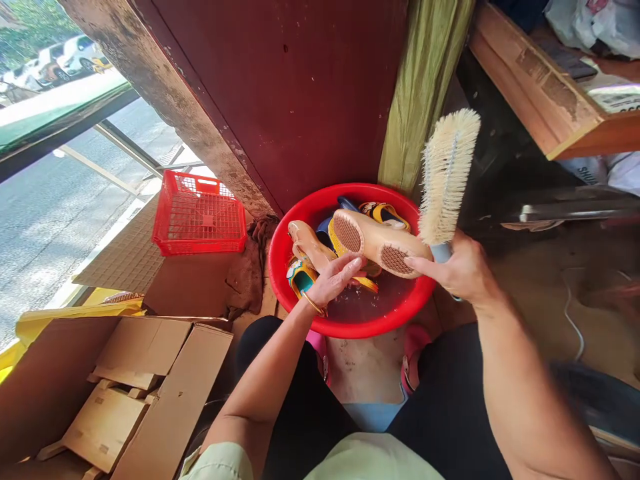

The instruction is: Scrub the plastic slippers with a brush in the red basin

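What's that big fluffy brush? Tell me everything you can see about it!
The brush has a long oval head packed with stiff-looking cream bristles, though their material is hard to tell. Below them is a pale blue handle, mostly hidden inside the right hand, which holds it. It stands tilted, bristles pointing up, above a red basin.
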The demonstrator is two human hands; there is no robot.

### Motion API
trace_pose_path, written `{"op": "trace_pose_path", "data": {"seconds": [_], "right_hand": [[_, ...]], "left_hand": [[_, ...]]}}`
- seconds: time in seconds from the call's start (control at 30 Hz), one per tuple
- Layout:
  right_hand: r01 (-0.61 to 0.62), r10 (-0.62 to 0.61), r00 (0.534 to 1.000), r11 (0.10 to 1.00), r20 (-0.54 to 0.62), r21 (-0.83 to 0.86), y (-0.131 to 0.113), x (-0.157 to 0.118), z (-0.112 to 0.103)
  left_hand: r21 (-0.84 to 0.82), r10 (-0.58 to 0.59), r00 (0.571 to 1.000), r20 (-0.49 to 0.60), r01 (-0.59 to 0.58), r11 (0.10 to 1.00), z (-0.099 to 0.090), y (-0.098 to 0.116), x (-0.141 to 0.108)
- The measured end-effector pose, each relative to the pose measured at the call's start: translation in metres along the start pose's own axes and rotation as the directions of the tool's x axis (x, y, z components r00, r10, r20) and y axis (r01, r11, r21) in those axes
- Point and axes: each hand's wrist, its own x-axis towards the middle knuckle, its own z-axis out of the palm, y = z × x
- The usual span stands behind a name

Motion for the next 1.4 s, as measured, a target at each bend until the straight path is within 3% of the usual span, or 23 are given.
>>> {"op": "trace_pose_path", "data": {"seconds": [0.07, 0.13, 0.2, 0.27, 0.33, 0.47, 0.53, 0.63, 0.67, 0.73, 0.9, 1.1, 1.27, 1.4], "right_hand": [[0.01, -0.01, 1.0, 1.0, -0.02, -0.021, -0.005, -0.004, 0.034], [0.005, -0.006, 1.0, 0.998, -0.023, -0.056, -0.013, -0.011, 0.07], [0.034, -0.036, 0.994, 0.999, 0.107, 0.013, -0.018, -0.018, 0.098], [0.058, -0.08, 0.969, 0.994, 0.233, 0.097, -0.016, -0.022, 0.111], [0.018, -0.038, 0.966, 0.997, 0.256, 0.081, -0.008, -0.02, 0.108], [-0.086, 0.112, 0.985, 0.978, 0.132, -0.19, 0.008, -0.01, 0.085], [-0.02, 0.101, 0.969, 0.941, 0.225, -0.337, 0.008, -0.01, 0.08], [0.196, 0.04, 0.869, 0.888, 0.494, -0.416, 0.002, -0.014, 0.084], [0.235, 0.036, 0.838, 0.876, 0.544, -0.421, 0.002, -0.013, 0.087], [0.215, 0.08, 0.833, 0.865, 0.547, -0.454, 0.007, -0.008, 0.092], [-0.006, 0.229, 0.892, 0.869, 0.391, -0.494, 0.03, 0.007, 0.098], [0.128, 0.115, 0.856, 0.898, 0.504, -0.421, 0.031, -0.008, 0.1], [-0.129, 0.277, 0.906, 0.901, 0.32, -0.414, 0.051, 0.001, 0.091], [-0.081, 0.129, 0.963, 0.976, 0.237, -0.204, 0.038, -0.006, 0.085]], "left_hand": [[-0.161, -0.013, 0.995, -0.102, -0.004, 0.987, 0.002, -0.006, 0.012], [-0.345, -0.095, 0.989, -0.113, 0.051, 0.937, 0.005, -0.017, 0.026], [-0.485, -0.15, 0.983, -0.107, 0.08, 0.871, 0.007, -0.028, 0.039], [-0.548, -0.159, 0.977, -0.145, 0.054, 0.835, 0.007, -0.037, 0.047], [-0.517, -0.157, 0.969, -0.19, 0.038, 0.855, 0.005, -0.042, 0.048], [-0.289, -0.104, 0.952, -0.286, 0.018, 0.957, -0.005, -0.046, 0.036], [-0.191, -0.044, 0.951, -0.305, -0.015, 0.981, -0.01, -0.047, 0.029], [-0.025, -0.002, 0.949, -0.316, -0.006, 1.0, -0.019, -0.048, 0.025], [0.023, -0.006, 0.955, -0.298, 0.014, 1.0, -0.023, -0.048, 0.024], [0.061, -0.026, 0.971, -0.238, 0.041, 0.997, -0.027, -0.047, 0.023], [0.048, -0.046, 0.967, -0.252, 0.059, 0.997, -0.03, -0.048, 0.023], [-0.019, -0.075, 0.954, -0.289, 0.073, 0.997, -0.034, -0.055, 0.023], [-0.324, -0.29, 0.926, -0.244, 0.204, 0.924, -0.038, -0.048, 0.019], [-0.457, -0.277, 0.917, -0.286, 0.124, 0.881, -0.044, -0.039, 0.022]]}}
